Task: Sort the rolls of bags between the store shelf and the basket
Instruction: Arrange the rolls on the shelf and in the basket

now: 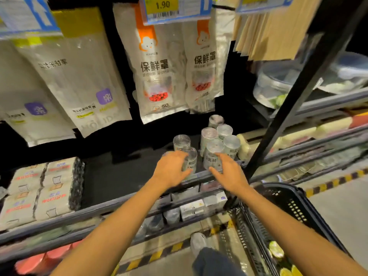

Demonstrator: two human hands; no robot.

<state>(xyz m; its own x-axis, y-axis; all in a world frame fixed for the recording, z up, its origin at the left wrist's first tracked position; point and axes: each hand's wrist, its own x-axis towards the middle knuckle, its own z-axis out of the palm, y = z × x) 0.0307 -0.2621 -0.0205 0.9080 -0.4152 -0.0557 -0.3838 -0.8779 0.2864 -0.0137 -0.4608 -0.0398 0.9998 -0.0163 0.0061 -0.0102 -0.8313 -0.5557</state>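
Shelf step, I judge: my left hand (171, 170) grips one silvery film-wrapped cylindrical roll (190, 161), right hand (229, 173) spread against a second roll (212, 156); next needs a square right-hand grasp.

My left hand (171, 172) hid part of the front roll (190, 159); the basket (294, 204) ran off the bottom edge; the labels (210, 159) blurred past reading.

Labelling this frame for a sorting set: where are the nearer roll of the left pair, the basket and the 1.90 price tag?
nearer roll of the left pair (192, 163), head view, its labelled side.
basket (284, 185), head view, its far black rim.
1.90 price tag (162, 5), head view, its yellow field.
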